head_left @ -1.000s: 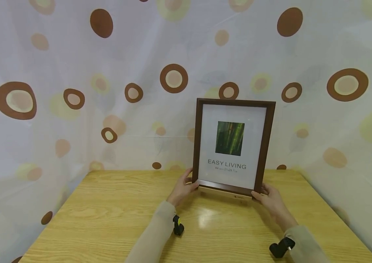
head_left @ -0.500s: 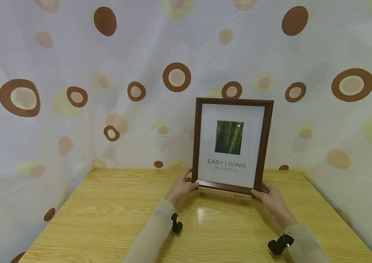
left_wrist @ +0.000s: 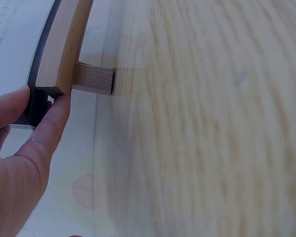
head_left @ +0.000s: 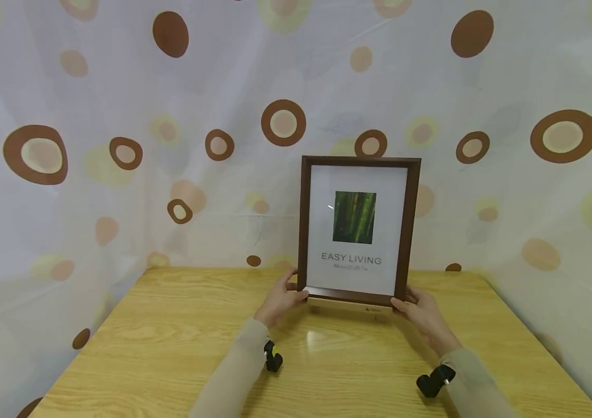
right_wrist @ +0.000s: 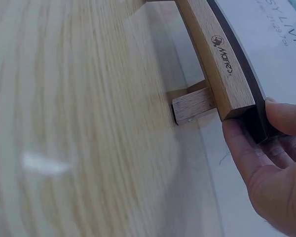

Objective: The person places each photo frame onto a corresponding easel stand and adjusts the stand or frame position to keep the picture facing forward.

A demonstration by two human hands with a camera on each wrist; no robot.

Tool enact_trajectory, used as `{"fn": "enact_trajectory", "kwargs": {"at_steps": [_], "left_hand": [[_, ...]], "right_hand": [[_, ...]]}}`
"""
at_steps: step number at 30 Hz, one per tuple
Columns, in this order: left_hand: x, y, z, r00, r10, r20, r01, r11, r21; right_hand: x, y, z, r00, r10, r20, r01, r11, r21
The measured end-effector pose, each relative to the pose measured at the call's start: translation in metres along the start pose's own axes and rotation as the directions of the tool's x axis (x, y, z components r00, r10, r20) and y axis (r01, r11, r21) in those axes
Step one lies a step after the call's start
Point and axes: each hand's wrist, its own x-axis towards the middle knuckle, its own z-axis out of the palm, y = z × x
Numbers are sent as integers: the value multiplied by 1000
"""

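A dark brown picture frame (head_left: 304,232) stands nearly upright, tilted slightly back, with a bamboo picture and the words "EASY LIVING" behind its front. Its lower edge sits on the light wooden ledge of a stand (head_left: 350,305), which has short wooden feet (left_wrist: 92,78). At the frame's lower left corner, my left hand (head_left: 279,299) grips with the thumb in front and a finger under the ledge. My right hand (head_left: 423,313) holds the lower right corner the same way. The ledge (right_wrist: 219,59) bears dark printed lettering in the right wrist view. The stand's back is hidden.
Everything is on a light wooden table (head_left: 180,337) with visible grain. A pale curtain (head_left: 233,69) with brown and yellow spots hangs behind the table and along both sides. Black wrist devices (head_left: 273,356) are strapped over both sleeves.
The picture frame and stand have shifted a little to the left, with both hands moving along and keeping hold of the lower corners. The head view has also shifted slightly.
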Motion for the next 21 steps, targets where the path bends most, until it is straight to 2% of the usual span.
{"fn": "enact_trajectory", "kwargs": {"at_steps": [4,8,21], "left_hand": [[-3,-1,-9,1000,-15,-15,15,1000,19],[-6,-2,-18,1000,-22,-19,22,1000,-4],[-11,-1,-35,998,15,-56,-17,999,-43]], "right_hand": [[7,-1,9,1000,-15,16,15,1000,15],[13,-2,18,1000,-16,15,16,1000,22],[30,2,36,1000,-21,-4,21,1000,14]]}}
